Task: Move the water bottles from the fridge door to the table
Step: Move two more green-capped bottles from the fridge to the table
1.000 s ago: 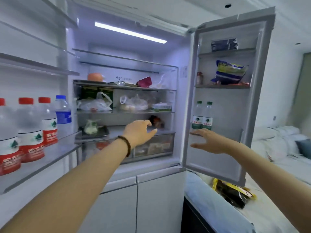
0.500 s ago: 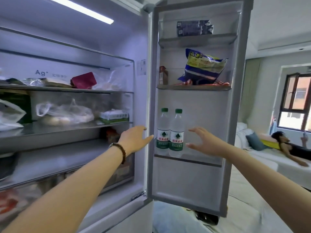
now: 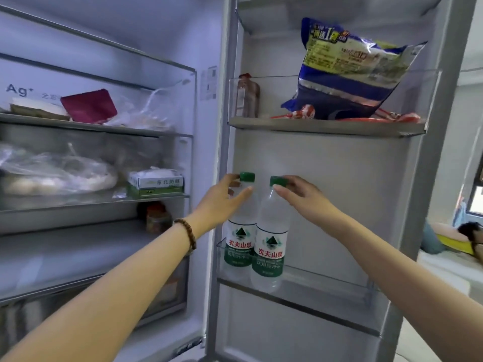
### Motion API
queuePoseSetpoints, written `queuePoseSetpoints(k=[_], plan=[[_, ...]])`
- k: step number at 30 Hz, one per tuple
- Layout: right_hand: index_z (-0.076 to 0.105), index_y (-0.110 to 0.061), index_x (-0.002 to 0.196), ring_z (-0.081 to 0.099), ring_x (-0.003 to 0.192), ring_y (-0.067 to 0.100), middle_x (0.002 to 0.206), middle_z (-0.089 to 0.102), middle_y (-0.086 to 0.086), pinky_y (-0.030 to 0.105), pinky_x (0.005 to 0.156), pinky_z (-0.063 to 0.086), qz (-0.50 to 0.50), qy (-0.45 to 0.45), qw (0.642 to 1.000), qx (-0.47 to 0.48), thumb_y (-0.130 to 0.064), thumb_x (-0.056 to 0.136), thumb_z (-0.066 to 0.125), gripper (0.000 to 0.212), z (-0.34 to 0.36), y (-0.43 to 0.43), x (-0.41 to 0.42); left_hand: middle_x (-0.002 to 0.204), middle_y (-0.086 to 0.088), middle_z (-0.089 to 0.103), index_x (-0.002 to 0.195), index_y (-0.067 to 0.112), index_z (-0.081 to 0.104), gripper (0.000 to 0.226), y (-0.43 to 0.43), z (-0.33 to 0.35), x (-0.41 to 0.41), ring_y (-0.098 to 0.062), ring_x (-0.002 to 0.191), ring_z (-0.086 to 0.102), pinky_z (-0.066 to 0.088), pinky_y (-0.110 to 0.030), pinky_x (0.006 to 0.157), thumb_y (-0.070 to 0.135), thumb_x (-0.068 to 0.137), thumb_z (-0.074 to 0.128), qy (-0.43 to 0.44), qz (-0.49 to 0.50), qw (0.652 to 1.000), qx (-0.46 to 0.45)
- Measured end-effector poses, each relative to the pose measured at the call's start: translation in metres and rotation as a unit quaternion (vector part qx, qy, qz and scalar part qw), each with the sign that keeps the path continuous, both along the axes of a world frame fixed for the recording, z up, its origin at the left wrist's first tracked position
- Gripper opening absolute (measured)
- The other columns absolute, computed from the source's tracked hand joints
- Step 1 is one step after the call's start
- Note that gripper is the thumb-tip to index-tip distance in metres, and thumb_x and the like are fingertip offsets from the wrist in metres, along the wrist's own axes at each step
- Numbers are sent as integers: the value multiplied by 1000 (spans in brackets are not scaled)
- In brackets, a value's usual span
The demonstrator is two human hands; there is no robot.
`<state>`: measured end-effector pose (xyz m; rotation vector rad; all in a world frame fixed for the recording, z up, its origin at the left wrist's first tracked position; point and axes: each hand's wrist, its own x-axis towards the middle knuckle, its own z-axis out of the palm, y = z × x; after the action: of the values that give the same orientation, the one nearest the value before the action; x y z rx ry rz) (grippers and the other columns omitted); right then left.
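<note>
Two clear water bottles with green caps and green-and-white labels stand side by side in the lower bin (image 3: 326, 282) of the open fridge door. My left hand (image 3: 222, 198) curls around the neck of the left bottle (image 3: 239, 244), thumb across its front. My right hand (image 3: 300, 195) touches the neck of the right bottle (image 3: 270, 254) just under the cap, fingers bent around it. Both bottles rest upright in the bin. The table is out of view.
The door shelf above (image 3: 324, 126) holds a blue-and-yellow bag (image 3: 347, 71), red packets and a small jar. To the left, fridge shelves (image 3: 99, 202) carry bagged food, a box and a red packet. A person lies on a bed (image 3: 467, 236) at far right.
The view has closed in on the right door. Both hands moved forward from open in front of the bottles to wrapping around their necks.
</note>
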<state>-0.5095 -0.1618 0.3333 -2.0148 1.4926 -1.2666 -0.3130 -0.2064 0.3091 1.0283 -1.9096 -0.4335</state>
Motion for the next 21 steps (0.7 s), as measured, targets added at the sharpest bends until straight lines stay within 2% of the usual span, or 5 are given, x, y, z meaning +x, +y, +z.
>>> queuePoseSetpoints(k=[2, 4, 7, 12, 21], plan=[[57, -30, 113, 56, 105, -1, 117, 64, -10, 10, 79, 41, 15, -25, 1000, 6, -40, 89, 55, 26, -3, -9, 2, 127, 2, 57, 131, 20, 44, 59, -14, 1, -8, -13, 113, 54, 45, -34, 97, 55, 84, 49, 14, -23, 1000, 3], [61, -31, 105, 56, 93, -17, 111, 67, -12, -1, 71, 40, 27, -56, 998, 10, -39, 89, 56, 18, -5, -17, 4, 123, 4, 59, 127, 19, 48, 49, -25, 2, -14, -9, 110, 55, 44, -28, 96, 48, 87, 50, 41, -41, 998, 5], [67, -23, 104, 53, 77, -28, 101, 69, -16, -9, 62, 33, 24, -108, 994, -2, -37, 88, 58, 23, -11, -24, 6, 116, 3, 64, 120, 16, 56, 41, -35, 2, -17, -10, 107, 59, 45, -24, 93, 42, 88, 52, 97, -75, 992, 27], [67, -14, 110, 59, 79, -20, 97, 72, -11, -6, 64, 37, 17, -182, 982, -37, -35, 87, 60, 32, -23, -30, 16, 102, 2, 69, 102, 23, 61, 18, -34, 1, -17, -1, 92, 63, 45, -3, 72, 32, 86, 60, 198, -124, 972, 32], [65, -8, 110, 62, 78, -14, 92, 71, -5, -3, 68, 39, 0, -214, 972, -99, -27, 89, 58, 30, -17, -20, 31, 99, 2, 71, 98, 27, 64, 15, -24, 13, -7, -6, 95, 65, 46, -8, 76, 28, 83, 64, 291, -170, 942, -1]])
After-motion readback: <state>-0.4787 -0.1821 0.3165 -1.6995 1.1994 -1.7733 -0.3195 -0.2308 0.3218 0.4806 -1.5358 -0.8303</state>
